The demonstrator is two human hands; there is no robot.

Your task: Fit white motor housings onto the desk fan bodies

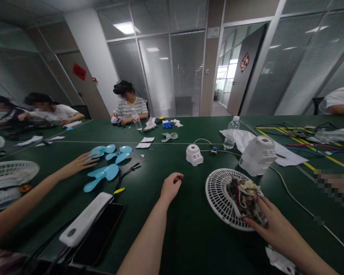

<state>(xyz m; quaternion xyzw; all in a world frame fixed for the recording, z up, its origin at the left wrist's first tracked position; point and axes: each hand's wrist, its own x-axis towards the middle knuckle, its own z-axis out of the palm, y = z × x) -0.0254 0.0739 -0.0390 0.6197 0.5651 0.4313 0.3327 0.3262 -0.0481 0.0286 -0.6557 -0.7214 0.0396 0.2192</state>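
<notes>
My right hand [271, 219] is closed around the side of an open fan motor housing [245, 196] with tangled wires showing inside. The housing is attached to or rests on a round white fan grille [218, 191]; the join is hidden. My left hand [171, 188] is over the middle of the table, fingers curled in, and I see nothing in it. Beyond it stands a small white vented motor cover [193, 154]. Behind the grille is a larger white vented housing [259, 154].
A neighbour's hand [81, 162] reaches in from the left, touching blue fan blades [103, 173]. A white power strip [86, 217] and a dark phone [101, 231] lie nearby. A water bottle [231, 133] stands behind; a cable [301, 210] runs along the right. Co-workers sit around the table.
</notes>
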